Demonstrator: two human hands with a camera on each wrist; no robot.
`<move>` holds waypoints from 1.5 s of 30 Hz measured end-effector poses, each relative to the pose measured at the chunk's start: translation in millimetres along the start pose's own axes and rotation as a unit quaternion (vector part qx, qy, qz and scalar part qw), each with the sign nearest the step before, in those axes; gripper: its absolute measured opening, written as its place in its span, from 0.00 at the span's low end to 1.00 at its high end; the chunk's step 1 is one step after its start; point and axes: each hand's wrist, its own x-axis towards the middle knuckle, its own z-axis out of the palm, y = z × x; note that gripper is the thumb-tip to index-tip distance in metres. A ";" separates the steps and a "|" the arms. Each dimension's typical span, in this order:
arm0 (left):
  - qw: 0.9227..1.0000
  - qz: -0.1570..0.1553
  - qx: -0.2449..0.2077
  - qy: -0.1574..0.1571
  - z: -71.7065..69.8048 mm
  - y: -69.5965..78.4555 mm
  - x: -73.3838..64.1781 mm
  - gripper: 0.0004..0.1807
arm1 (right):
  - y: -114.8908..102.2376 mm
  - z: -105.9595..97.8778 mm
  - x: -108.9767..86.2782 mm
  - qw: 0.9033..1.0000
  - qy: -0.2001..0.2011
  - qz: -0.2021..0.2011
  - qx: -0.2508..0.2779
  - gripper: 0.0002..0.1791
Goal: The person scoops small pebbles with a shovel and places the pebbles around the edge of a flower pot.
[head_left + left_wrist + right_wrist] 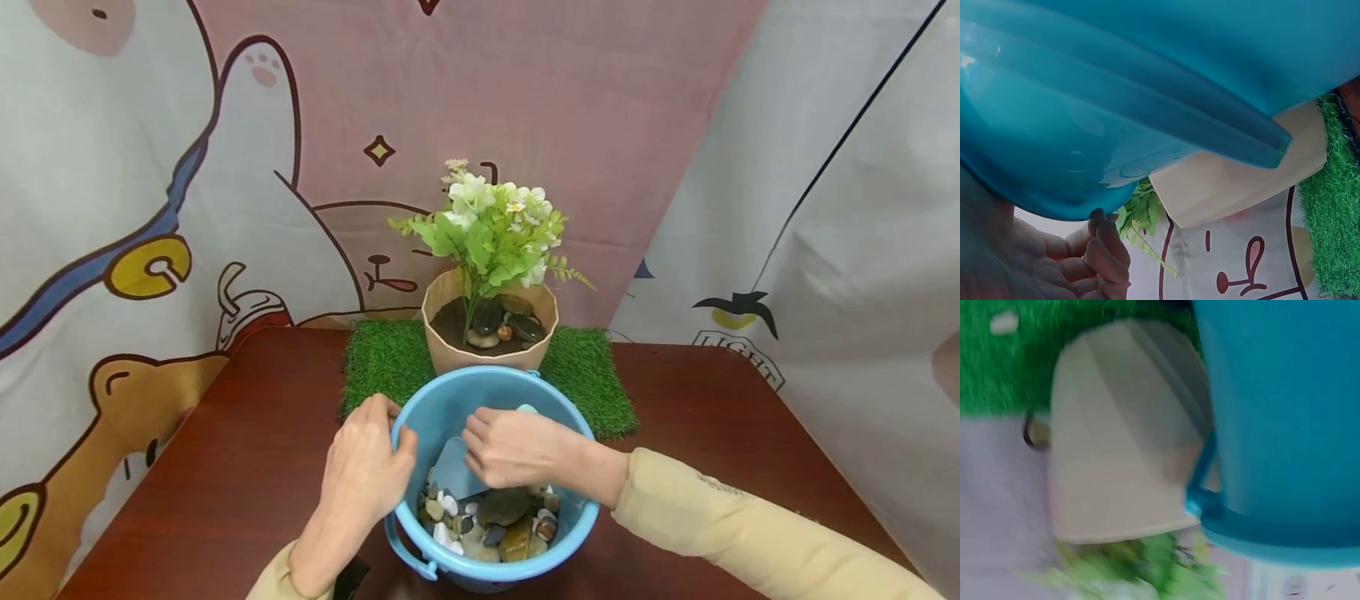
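A light-blue bucket stands at the front of the table, with pebbles and larger stones in it. At its left side my left hand grips the rim, thumb over the inner edge; in the left wrist view the fingers curl at the rim. Over the bucket's opening, my right hand is curled round the handle of a light-blue shovel. The shovel's flat blade slopes down to the pebbles, while most of its handle is hidden by the hand. The right wrist view shows no hand.
Just behind the bucket, a beige flowerpot stands on a green grass mat. It holds dark soil, several stones and a plant with white flowers. Brown tabletop extends to both sides; a printed cloth hangs behind.
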 end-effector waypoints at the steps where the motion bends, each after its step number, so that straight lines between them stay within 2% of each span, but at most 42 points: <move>1: 1.000 0.000 -0.001 0.000 -0.2 0.0 0.1 0.09 | -0.6 -2.0 2.8 1.000 0.007 -0.013 -0.018 0.14; 3: 1.000 0.001 -0.001 -0.001 -0.6 0.1 0.3 0.09 | -1.1 -4.7 7.2 0.999 0.015 -0.031 -0.037 0.13; 6: 1.000 -0.001 -0.001 -0.002 -0.8 0.3 0.4 0.09 | -0.5 -3.1 8.7 0.999 0.013 -0.027 -0.029 0.13; 15: 1.000 0.000 -0.002 0.001 -0.9 -0.2 -0.8 0.08 | 4.5 12.9 1.8 0.998 -0.001 0.016 0.063 0.12; 20: 1.000 -0.001 -0.002 0.002 -0.6 -0.9 -1.1 0.08 | 8.1 16.1 -1.9 0.992 -0.023 0.026 0.118 0.10; 25: 1.000 0.000 -0.006 -0.001 -0.2 -0.7 -0.5 0.08 | 12.0 17.1 -6.0 0.984 -0.047 0.034 0.167 0.02; 34: 1.000 0.001 -0.006 0.003 -1.0 -0.9 -0.1 0.08 | 14.2 15.4 -6.2 0.988 -0.029 0.021 0.152 0.06; 37: 1.000 -0.002 -0.008 -0.002 -0.6 -0.9 -0.3 0.08 | 15.3 16.3 -8.1 0.982 -0.044 0.025 0.184 0.01; 40: 1.000 -0.001 -0.008 -0.002 -0.1 -0.8 -0.6 0.08 | 17.6 17.2 -10.4 0.974 -0.058 0.030 0.217 0.05; 45: 1.000 0.000 -0.004 0.001 0.0 -0.4 -0.4 0.08 | 18.7 16.1 -10.0 0.967 -0.041 0.037 0.248 0.07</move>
